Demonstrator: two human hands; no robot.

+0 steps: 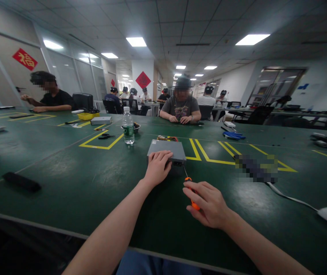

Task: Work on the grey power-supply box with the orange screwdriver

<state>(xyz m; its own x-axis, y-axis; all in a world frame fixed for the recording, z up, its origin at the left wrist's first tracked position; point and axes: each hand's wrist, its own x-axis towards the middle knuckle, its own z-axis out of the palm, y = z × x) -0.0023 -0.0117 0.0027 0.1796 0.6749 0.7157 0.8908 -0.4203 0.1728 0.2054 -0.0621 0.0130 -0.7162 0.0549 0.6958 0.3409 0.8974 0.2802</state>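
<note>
1. Where the green table (74, 198) reaches its left side, a black oblong object (21, 181) lies near the front edge.
2. Farther back, a yellow tray (84, 116) holds dark items too small to make out. Just beside it, toward the front, sits a pale grey box (101, 120); its inside is hidden.
3. A capped clear bottle (128, 131) with a green label stands upright; how much liquid it holds, I cannot tell. Partly behind it is a dark bowl (136, 130) with small contents, too indistinct to name.
4. The left hand (159, 163) rests on a grey metal box (177, 149) at the middle of the table, its fingers close together and laid over the top, pinching nothing. Coloured wires (167, 138) lie at the box's far side.
5. The right hand (210, 202) has its bent fingers and thumb around the orange-and-black handle of a screwdriver (194, 205). The shaft points at the box's near right corner; whether the tip touches, I cannot tell.
6. Farther right lie a blue-handled tool (233, 135) and, nearer, a blurred dark object (255, 168) with a white cable (291, 198).
</note>
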